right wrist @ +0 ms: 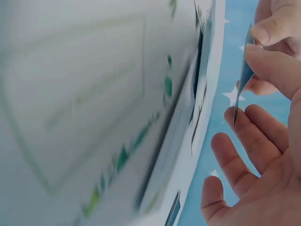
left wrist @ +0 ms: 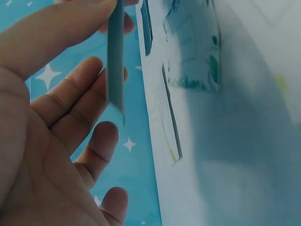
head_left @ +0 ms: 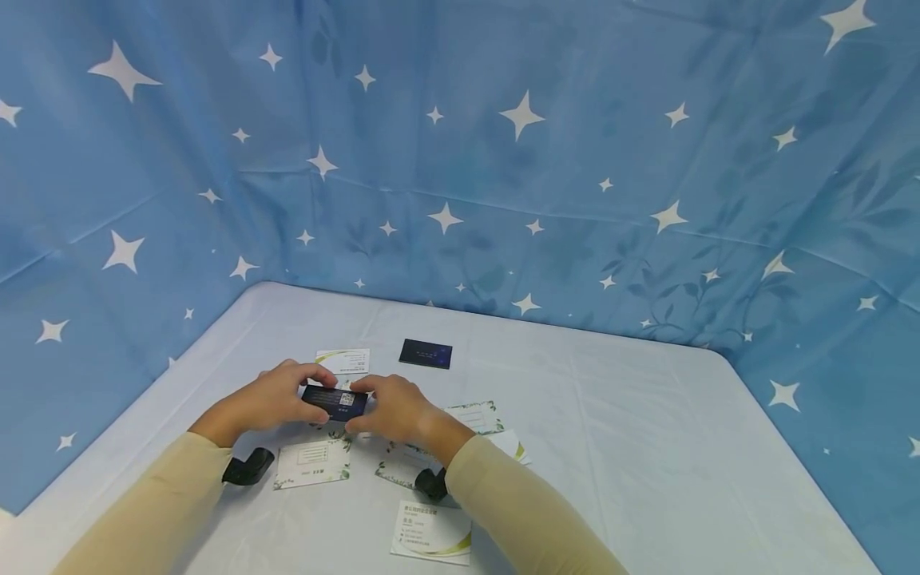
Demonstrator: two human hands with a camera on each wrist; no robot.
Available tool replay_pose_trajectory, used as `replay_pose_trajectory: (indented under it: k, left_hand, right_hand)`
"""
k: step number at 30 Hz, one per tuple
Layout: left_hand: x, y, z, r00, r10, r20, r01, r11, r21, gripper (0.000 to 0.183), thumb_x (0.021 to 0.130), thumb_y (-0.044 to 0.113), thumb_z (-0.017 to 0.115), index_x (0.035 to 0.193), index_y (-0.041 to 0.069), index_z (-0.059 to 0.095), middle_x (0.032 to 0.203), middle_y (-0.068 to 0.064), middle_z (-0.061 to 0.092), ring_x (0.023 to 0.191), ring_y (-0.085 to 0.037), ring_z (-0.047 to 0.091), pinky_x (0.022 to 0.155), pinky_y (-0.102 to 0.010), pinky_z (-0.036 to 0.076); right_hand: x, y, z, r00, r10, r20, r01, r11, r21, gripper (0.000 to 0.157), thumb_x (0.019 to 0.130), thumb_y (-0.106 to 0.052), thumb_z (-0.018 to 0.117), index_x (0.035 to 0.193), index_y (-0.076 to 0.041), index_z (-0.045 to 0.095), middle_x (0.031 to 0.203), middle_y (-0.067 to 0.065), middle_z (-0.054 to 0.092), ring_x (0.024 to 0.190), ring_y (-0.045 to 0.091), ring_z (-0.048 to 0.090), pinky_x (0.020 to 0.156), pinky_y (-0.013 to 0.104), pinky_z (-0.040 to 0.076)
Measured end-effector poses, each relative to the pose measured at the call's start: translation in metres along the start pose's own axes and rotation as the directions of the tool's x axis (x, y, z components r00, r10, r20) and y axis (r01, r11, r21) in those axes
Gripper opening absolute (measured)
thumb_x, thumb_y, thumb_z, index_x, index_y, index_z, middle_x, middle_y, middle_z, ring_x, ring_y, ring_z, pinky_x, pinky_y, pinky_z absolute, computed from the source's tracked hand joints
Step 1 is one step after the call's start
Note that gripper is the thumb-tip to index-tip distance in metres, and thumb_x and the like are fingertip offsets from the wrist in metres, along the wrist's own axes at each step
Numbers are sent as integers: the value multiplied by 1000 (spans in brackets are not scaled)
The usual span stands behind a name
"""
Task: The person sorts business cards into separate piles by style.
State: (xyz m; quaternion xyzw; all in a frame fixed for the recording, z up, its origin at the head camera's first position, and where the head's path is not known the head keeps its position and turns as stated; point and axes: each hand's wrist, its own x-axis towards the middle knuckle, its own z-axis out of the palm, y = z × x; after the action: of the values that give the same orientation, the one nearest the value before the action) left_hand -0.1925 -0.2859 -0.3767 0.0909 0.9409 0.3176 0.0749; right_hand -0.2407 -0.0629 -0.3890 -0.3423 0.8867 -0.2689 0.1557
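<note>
Above the white table (head_left: 632,447), both hands hold a dark business card (head_left: 334,402) with a QR code and small print. My left hand (head_left: 276,397) pinches its left end between thumb and fingers. At the right end, the thumb and fingertips of my right hand (head_left: 395,407) grip it. In the left wrist view the dark card (left wrist: 115,61) appears edge-on, its edge looking thick like several cards together. The right wrist view shows the card (right wrist: 245,70) edge-on and slightly bent, with the other fingers spread below it.
A black card (head_left: 426,354) lies farther back, right of a white card with a yellow curve (head_left: 343,362). Leaf-bordered cards (head_left: 311,463) and overlapping white cards (head_left: 477,417) lie around the hands. Nearer is another yellow-curved card (head_left: 431,533). A blue star-patterned curtain (head_left: 460,160) borders the table.
</note>
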Motion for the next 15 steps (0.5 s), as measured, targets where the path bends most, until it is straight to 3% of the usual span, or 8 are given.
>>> replay_pose_trajectory:
  k: [7,15]
  left_hand:
    - [17,8,1,1000,-8,14,7,1000,18,52,81,30,84,125,12,65,124,-13,58,117,-36,46,91,-62,31]
    - [35,13,5,999,-10,35,12,999,-38,58,85,29,81,136,11,59,134,-18,50,125,-41,43,94,-61,41]
  right_hand:
    - [-2,18,-17,999,-9,-45,11,998,55,58,87,-33,79,140,-16,60,134,-5,61,118,17,58,95,31,46]
    - [-13,36,-36,995,62,-80,-50,987,151,58,89,-31,78,141,-17,58,135,-3,59,122,21,54,96,39,46]
